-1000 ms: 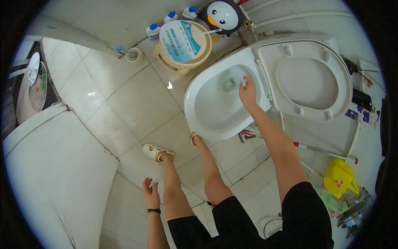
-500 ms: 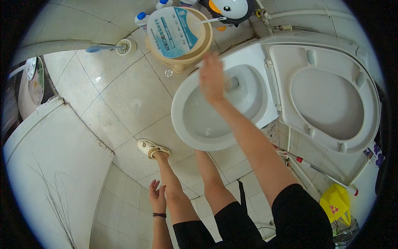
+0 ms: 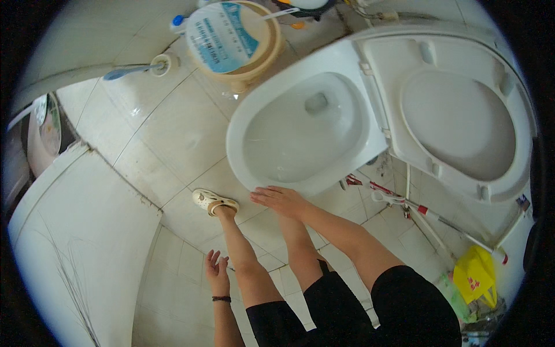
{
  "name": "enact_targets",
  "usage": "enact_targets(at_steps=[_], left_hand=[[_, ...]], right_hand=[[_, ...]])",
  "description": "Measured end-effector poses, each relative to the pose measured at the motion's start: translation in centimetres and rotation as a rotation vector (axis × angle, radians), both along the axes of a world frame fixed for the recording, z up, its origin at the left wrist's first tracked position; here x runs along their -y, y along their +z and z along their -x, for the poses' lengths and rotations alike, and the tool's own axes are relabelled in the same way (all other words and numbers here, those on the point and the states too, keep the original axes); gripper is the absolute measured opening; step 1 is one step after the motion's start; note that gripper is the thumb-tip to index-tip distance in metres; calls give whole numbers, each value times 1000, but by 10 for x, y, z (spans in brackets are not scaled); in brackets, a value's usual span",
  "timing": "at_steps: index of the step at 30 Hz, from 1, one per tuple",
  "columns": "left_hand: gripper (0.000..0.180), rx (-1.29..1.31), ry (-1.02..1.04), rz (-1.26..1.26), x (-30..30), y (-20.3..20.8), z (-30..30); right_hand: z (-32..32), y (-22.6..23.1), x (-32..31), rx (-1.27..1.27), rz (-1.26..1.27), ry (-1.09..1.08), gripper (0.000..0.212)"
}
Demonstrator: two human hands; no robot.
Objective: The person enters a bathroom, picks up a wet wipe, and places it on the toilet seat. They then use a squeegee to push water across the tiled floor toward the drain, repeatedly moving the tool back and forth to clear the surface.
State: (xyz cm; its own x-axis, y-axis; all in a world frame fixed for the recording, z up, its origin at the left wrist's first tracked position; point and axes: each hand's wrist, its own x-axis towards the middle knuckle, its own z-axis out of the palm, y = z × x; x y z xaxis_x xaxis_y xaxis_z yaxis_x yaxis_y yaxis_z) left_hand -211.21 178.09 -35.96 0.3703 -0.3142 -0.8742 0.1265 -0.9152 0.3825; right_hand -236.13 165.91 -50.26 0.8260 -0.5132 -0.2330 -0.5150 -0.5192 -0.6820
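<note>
Toilet bowl (image 3: 234, 133): stands on the tiled floor just ahead of the person, its inside uncovered from above; pale water shows at the drain end, toward the hinges
Toilet seat (image 3: 399, 55): tipped back on its hinges with the lid (image 3: 457, 121) behind it; raised, it leaves the bowl's whole rim within reach
Right hand (image 3: 280, 200): palm down at the front edge of the bowl, fingers straight and side by side, clamped on nothing visible; whether it rests on the rim or is just above it, I cannot tell; its underside is hidden
Left hand (image 3: 217, 274): well apart from the right, low beside the left leg; fingers loosely curled and parted, seemingly kept out of the way; a pale spot among them is too small to name
Cream bucket (image 3: 277, 49): beside the bowl, probably serving as a stand; a blue-and-white packet (image 3: 222, 37) lies flat on top, with a white stick (image 3: 281, 13) alongside
Brush holder (image 3: 169, 68): on the floor left of the bucket; a blue-handled brush (image 3: 128, 72) leans out of it, handle outward, perhaps for easy grasping
</note>
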Motion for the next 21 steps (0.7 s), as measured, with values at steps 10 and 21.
enact_targets(at_steps=[10,21], left_hand=[[42,-48,-68,-7,-3,-7,5],[39,-53,-150,0,10,-5,2]], right_hand=[[145,22,-3,-347,-90,-95,50],[228,29,87,-423,291,-528,59]])
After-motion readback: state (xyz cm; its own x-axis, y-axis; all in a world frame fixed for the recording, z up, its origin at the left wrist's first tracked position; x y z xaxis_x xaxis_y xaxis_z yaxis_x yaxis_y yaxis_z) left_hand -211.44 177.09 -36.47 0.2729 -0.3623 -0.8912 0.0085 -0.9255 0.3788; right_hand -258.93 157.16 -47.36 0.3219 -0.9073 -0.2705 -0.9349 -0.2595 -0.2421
